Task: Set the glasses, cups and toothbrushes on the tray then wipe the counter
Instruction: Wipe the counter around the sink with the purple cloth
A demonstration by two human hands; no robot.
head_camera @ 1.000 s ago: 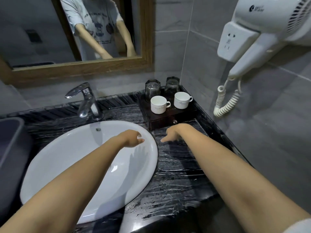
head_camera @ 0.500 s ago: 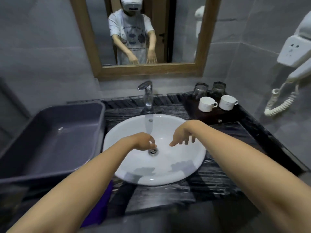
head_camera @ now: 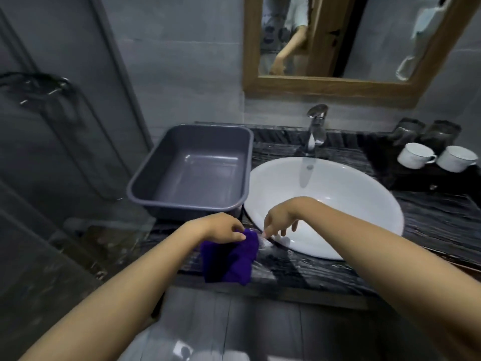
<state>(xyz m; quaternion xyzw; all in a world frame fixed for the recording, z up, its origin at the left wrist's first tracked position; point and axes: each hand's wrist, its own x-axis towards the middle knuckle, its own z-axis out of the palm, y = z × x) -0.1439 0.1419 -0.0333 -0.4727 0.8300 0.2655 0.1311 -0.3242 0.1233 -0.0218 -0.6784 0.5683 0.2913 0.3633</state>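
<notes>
A purple cloth [head_camera: 231,259] lies on the black marble counter [head_camera: 442,225], at its front edge left of the sink. My left hand [head_camera: 223,229] grips the cloth's top edge. My right hand [head_camera: 279,222] hovers just right of it over the sink rim, fingers pointing down, their tips near the cloth's corner. At the far right a dark tray [head_camera: 416,181] carries two white cups [head_camera: 415,158] [head_camera: 455,161], with two dark glasses [head_camera: 407,132] [head_camera: 440,135] behind them. I see no toothbrushes.
A white round sink [head_camera: 338,204] fills the counter's middle, with a chrome faucet [head_camera: 316,128] behind it. A grey plastic bin [head_camera: 242,162] stands to its left. A glass panel with a rail [head_camera: 39,84] is at far left, and a wood-framed mirror [head_camera: 325,87] hangs above.
The view swung left from the tray. Both hands moved from near the tray, across the sink, to the counter's front left, and my left hand took hold of the purple cloth.
</notes>
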